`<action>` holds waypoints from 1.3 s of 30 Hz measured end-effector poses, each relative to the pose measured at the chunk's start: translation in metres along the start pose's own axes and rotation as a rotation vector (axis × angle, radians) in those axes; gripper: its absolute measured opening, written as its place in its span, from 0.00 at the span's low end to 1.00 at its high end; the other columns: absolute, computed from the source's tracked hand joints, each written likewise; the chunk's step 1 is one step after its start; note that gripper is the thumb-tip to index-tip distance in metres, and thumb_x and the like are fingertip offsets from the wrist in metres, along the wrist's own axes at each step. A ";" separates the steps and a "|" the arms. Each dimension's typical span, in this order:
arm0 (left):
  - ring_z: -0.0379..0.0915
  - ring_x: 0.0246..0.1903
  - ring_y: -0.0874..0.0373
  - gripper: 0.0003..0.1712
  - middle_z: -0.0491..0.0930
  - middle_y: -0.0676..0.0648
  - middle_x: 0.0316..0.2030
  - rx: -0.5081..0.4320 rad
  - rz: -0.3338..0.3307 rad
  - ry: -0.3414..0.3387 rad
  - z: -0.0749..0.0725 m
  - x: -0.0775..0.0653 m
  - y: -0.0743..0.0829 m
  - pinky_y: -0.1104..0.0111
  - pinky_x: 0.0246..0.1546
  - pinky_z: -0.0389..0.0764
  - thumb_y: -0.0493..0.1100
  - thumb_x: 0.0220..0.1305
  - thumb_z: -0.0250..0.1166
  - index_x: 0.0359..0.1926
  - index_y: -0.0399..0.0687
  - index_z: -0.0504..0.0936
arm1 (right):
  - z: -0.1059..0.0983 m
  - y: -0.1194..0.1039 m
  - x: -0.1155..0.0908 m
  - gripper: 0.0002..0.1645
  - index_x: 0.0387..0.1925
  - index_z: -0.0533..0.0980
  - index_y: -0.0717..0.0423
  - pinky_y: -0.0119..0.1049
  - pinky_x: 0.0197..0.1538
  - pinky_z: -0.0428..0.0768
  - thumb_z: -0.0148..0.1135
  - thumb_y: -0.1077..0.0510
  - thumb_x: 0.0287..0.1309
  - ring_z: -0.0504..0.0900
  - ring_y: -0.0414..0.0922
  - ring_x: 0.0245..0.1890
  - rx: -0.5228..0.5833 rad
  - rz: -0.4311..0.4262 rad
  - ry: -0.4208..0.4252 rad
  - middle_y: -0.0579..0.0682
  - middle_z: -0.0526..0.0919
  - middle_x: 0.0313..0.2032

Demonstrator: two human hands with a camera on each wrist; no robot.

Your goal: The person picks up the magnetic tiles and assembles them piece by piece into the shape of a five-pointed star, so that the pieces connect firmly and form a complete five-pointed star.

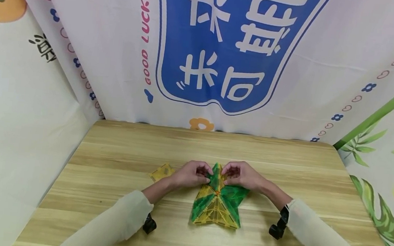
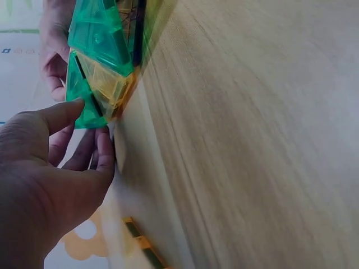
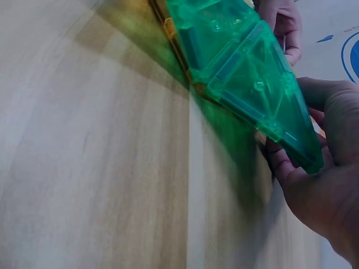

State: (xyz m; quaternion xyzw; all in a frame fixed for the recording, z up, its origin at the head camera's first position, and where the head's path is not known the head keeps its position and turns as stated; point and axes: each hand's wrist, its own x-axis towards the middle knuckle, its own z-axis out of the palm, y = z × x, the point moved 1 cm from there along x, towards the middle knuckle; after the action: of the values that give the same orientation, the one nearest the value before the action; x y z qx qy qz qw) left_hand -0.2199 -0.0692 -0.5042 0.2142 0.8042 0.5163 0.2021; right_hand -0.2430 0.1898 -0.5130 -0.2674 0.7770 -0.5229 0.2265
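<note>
A star-like raised structure of translucent green and yellow magnetic tiles (image 1: 216, 212) stands on the table, its panels rising to a central peak. At its far side, my left hand (image 1: 191, 174) pinches a green triangular magnetic tile (image 2: 83, 98) between thumb and fingers. Opposite it, my right hand (image 1: 247, 176) holds the structure's far point, its fingers curled at the edge. Green tiles (image 3: 258, 84) beside that hand fill much of the right wrist view, and they partly hide its fingertips.
A loose yellow tile (image 1: 161, 171) lies left of the structure, close to my left forearm. The wooden table (image 1: 126, 232) meets a printed cloth backdrop (image 1: 119, 98) at its far edge, with cloth walls on both sides.
</note>
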 end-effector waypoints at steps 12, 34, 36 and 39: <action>0.82 0.42 0.51 0.17 0.84 0.40 0.45 0.305 0.178 -0.014 -0.002 -0.039 0.025 0.67 0.43 0.85 0.45 0.68 0.75 0.49 0.36 0.85 | -0.006 -0.017 0.012 0.23 0.59 0.81 0.58 0.47 0.56 0.85 0.70 0.71 0.64 0.73 0.60 0.71 -0.157 -0.152 -0.039 0.58 0.73 0.72; 0.82 0.46 0.56 0.13 0.86 0.51 0.45 0.429 0.164 -0.036 0.002 -0.059 0.014 0.63 0.49 0.86 0.41 0.66 0.76 0.50 0.47 0.87 | -0.017 -0.012 -0.013 0.12 0.48 0.87 0.53 0.47 0.52 0.87 0.75 0.64 0.63 0.83 0.50 0.54 -0.383 -0.178 0.025 0.52 0.84 0.54; 0.82 0.47 0.56 0.11 0.86 0.51 0.46 0.438 0.162 -0.027 -0.003 -0.059 0.012 0.62 0.49 0.85 0.41 0.68 0.74 0.50 0.47 0.88 | -0.018 -0.011 -0.020 0.11 0.47 0.87 0.52 0.45 0.50 0.87 0.75 0.64 0.63 0.83 0.47 0.52 -0.412 -0.181 0.038 0.50 0.85 0.52; 0.81 0.47 0.57 0.10 0.86 0.52 0.46 0.446 0.160 -0.016 -0.009 -0.058 0.010 0.62 0.48 0.85 0.41 0.70 0.73 0.50 0.48 0.88 | -0.017 -0.012 -0.029 0.11 0.46 0.87 0.51 0.42 0.45 0.86 0.75 0.64 0.63 0.82 0.44 0.47 -0.443 -0.198 0.046 0.48 0.85 0.50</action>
State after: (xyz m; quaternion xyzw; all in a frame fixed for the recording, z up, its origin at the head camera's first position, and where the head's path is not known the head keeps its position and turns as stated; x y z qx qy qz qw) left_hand -0.1753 -0.1040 -0.4856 0.3207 0.8771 0.3387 0.1145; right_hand -0.2295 0.2173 -0.4938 -0.3734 0.8477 -0.3654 0.0921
